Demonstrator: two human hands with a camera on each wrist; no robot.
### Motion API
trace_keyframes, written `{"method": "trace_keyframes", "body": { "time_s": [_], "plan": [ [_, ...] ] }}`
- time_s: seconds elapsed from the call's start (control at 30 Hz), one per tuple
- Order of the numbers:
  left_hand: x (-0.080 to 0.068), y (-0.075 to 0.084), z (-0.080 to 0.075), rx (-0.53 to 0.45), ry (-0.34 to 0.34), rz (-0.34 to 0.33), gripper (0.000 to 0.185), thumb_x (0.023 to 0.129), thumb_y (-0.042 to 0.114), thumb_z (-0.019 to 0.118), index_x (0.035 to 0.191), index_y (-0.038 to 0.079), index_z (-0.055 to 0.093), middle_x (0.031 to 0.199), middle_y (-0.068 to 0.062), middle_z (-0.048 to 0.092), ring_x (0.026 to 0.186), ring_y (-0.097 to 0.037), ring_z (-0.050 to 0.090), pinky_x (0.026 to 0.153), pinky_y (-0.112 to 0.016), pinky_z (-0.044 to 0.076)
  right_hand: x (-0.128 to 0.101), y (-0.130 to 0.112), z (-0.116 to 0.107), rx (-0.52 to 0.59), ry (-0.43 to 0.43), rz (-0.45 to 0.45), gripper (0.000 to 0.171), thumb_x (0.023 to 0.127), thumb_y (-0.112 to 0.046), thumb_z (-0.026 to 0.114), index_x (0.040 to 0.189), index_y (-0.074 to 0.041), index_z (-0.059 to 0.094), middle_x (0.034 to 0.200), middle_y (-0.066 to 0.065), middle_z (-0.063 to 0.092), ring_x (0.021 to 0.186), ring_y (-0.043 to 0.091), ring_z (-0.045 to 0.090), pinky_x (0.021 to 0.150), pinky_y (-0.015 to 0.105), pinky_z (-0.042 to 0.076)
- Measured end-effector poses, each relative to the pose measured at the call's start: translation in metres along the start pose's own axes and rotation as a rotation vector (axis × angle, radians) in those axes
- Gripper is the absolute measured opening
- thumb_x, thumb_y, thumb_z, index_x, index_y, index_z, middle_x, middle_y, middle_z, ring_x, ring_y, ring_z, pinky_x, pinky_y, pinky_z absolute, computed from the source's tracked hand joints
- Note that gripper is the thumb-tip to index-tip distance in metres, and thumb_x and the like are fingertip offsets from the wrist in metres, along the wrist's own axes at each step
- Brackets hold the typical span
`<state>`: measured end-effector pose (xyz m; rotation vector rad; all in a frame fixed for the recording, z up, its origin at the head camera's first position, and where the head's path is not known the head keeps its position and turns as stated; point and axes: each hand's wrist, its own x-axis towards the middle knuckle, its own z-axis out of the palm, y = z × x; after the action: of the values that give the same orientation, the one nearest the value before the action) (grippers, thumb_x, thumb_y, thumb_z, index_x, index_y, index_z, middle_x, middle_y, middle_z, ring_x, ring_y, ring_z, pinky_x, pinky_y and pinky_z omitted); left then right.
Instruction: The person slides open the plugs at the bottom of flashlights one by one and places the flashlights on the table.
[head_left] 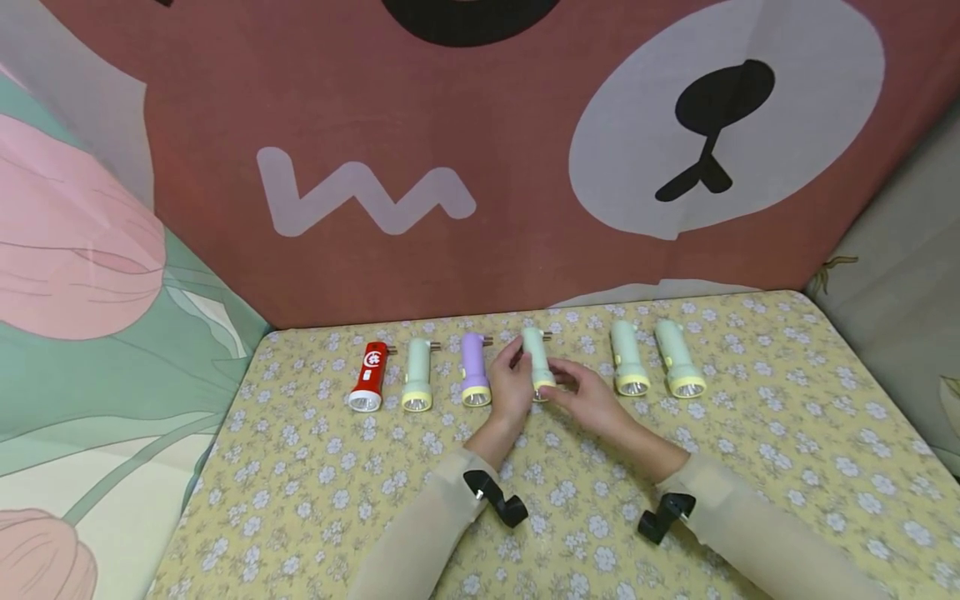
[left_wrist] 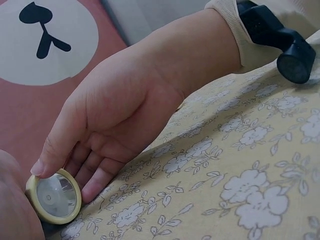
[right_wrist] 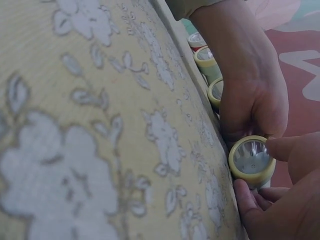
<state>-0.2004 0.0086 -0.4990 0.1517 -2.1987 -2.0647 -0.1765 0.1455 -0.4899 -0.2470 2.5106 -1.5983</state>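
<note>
Fourth pale green torch [head_left: 536, 360] in a row of six on the flowered bench [head_left: 750, 433], left hand [head_left: 512, 385] and right hand [head_left: 588, 398] both pinching its lens end; risk: nudging the purple torch [head_left: 474, 368] alongside.

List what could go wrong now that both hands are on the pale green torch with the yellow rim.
The pale green plastic torch with the yellow rim is round, so it may roll off line. The left hand sits beside the purple plastic torch and could nudge it. The right hand touches only the rim, so it may slip.
</note>
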Motion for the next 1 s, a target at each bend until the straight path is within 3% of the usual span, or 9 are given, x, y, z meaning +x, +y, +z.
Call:
{"method": "trace_keyframes", "body": {
  "time_s": [0.2, 0.47, 0.6, 0.77, 0.87, 1.0],
  "plan": [
    [0.000, 0.004, 0.000, -0.016, -0.013, -0.042, 0.040, 0.106, 0.005, 0.052, 0.146, -0.001, 0.052, 0.141, -0.020, 0.058, 0.130, -0.032, 0.056, 0.107, -0.041, 0.049, -0.001, -0.002, -0.003, 0.001, -0.025, 0.022, 0.061, 0.103, -0.029, 0.063, 0.151, 0.002, 0.043, 0.137, 0.023, 0.058, 0.125, 0.039, 0.057, 0.096, 0.046, 0.054],
    [-0.002, 0.011, -0.002, -0.019, -0.040, 0.010, 0.042, 0.106, 0.011, 0.053, 0.147, -0.001, 0.051, 0.148, -0.017, 0.053, 0.132, -0.031, 0.054, 0.108, -0.040, 0.048, -0.007, -0.008, -0.010, 0.022, -0.079, 0.022, 0.062, 0.110, -0.035, 0.048, 0.155, 0.005, 0.034, 0.148, 0.028, 0.047, 0.131, 0.042, 0.051, 0.101, 0.050, 0.051],
    [-0.003, 0.020, -0.005, 0.007, -0.087, 0.033, 0.045, 0.108, 0.019, 0.052, 0.151, 0.006, 0.049, 0.156, -0.013, 0.044, 0.140, -0.030, 0.046, 0.113, -0.044, 0.043, -0.014, -0.009, -0.015, -0.083, -0.075, -0.060, 0.063, 0.109, -0.037, 0.049, 0.154, 0.005, 0.035, 0.150, 0.027, 0.045, 0.133, 0.043, 0.050, 0.107, 0.054, 0.046],
    [-0.003, 0.033, -0.010, 0.098, -0.163, 0.087, 0.048, 0.108, 0.025, 0.052, 0.154, 0.012, 0.046, 0.161, -0.009, 0.038, 0.149, -0.027, 0.031, 0.120, -0.046, 0.030, -0.020, -0.013, -0.022, -0.261, -0.049, -0.177, 0.063, 0.107, -0.036, 0.054, 0.154, 0.002, 0.038, 0.152, 0.025, 0.043, 0.116, 0.037, 0.061, 0.095, 0.053, 0.054],
    [-0.001, 0.041, -0.014, 0.165, -0.223, 0.128, 0.051, 0.108, 0.026, 0.051, 0.156, 0.010, 0.042, 0.162, -0.009, 0.035, 0.151, -0.027, 0.028, 0.122, -0.045, 0.027, -0.025, -0.017, -0.028, -0.362, -0.037, -0.217, 0.065, 0.106, -0.038, 0.055, 0.155, 0.000, 0.037, 0.156, 0.024, 0.039, 0.126, 0.041, 0.054, 0.101, 0.059, 0.049],
    [0.002, 0.050, -0.016, 0.222, -0.283, 0.152, 0.054, 0.108, 0.026, 0.050, 0.158, 0.009, 0.037, 0.164, -0.011, 0.030, 0.152, -0.028, 0.026, 0.124, -0.046, 0.022, -0.032, -0.021, -0.036, -0.418, -0.028, -0.256, 0.067, 0.106, -0.037, 0.057, 0.156, 0.002, 0.034, 0.158, 0.026, 0.035, 0.144, 0.046, 0.034, 0.110, 0.065, 0.037]
  ]
}}
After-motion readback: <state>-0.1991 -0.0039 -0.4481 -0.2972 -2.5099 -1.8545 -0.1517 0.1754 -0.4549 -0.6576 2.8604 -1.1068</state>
